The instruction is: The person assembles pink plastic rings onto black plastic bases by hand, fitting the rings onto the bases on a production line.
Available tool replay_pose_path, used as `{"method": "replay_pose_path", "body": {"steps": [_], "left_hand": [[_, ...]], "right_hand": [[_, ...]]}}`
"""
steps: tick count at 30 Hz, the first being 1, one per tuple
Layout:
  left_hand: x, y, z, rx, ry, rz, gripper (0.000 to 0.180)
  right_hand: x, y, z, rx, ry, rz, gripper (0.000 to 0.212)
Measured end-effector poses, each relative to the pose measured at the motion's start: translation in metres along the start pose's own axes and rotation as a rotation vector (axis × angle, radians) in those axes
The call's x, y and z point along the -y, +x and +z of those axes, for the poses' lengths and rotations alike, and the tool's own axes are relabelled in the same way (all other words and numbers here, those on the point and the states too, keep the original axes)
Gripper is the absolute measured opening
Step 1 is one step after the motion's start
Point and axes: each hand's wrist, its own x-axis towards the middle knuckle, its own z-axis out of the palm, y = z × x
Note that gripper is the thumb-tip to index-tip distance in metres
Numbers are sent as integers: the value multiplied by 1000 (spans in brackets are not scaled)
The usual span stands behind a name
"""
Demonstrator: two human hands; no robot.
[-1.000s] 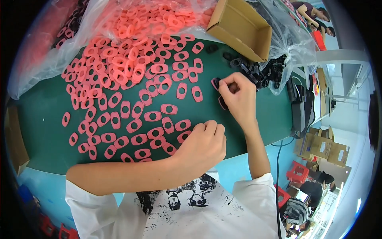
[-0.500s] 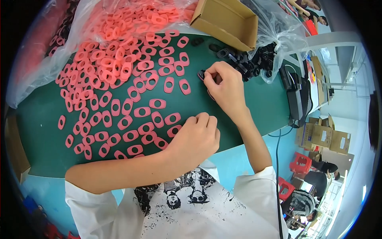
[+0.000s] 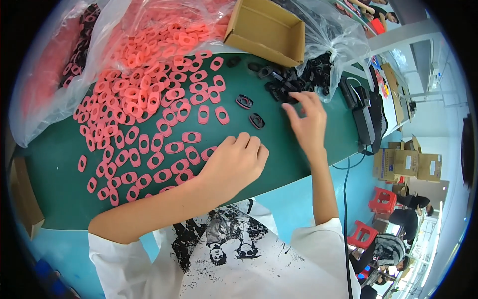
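Note:
My left hand (image 3: 236,158) rests on the green table (image 3: 279,162) at the near side of the pink rings. Its fingers curl under, and whatever they may hold is hidden. My right hand (image 3: 309,122) reaches to the near edge of a heap of black plastic parts (image 3: 284,82), thumb and fingers apart, nothing visible between them. Between the hands and the heap lie two assembled oval pieces, one black with a pink edge (image 3: 244,101) and another mostly black (image 3: 257,121). Many flat pink rings (image 3: 191,136) with oval holes cover the table's left half.
A cardboard tray (image 3: 266,30) stands at the back, beside a clear bag (image 3: 343,37) by the black parts. Another clear bag (image 3: 55,94) spreads at the far left. A black case (image 3: 366,122) sits at the right edge, with a cable (image 3: 345,199) hanging down.
My right hand has let go of a black piece and moved right to the black heap. Two assembled pieces now show on the table. My left hand stays curled. The whole view has shifted slightly.

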Motion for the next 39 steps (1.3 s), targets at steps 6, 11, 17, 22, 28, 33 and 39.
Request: {"method": "replay_pose_path", "body": {"steps": [6,11,17,22,28,33,39], "left_hand": [[43,23,-21,-39,-231,-67,26],[101,48,17,-21,-294,45,10],[100,66,10,141,-249,61,8],[103,76,-2,436,-322,-89,9],[109,59,-29,214,-478,-205,23],[124,26,-62,-78,-453,-176,28],[119,0,-67,42,-450,-292,23]], "right_hand": [[-6,-7,7,-41,-57,-61,18],[29,-27,-22,-21,205,92,18],[32,-50,-15,181,158,-123,21],[26,-46,-18,287,257,-135,22],[44,-21,-31,348,382,17,27],[74,8,-7,364,605,-22,26],[88,32,16,321,534,-125,23]]}}
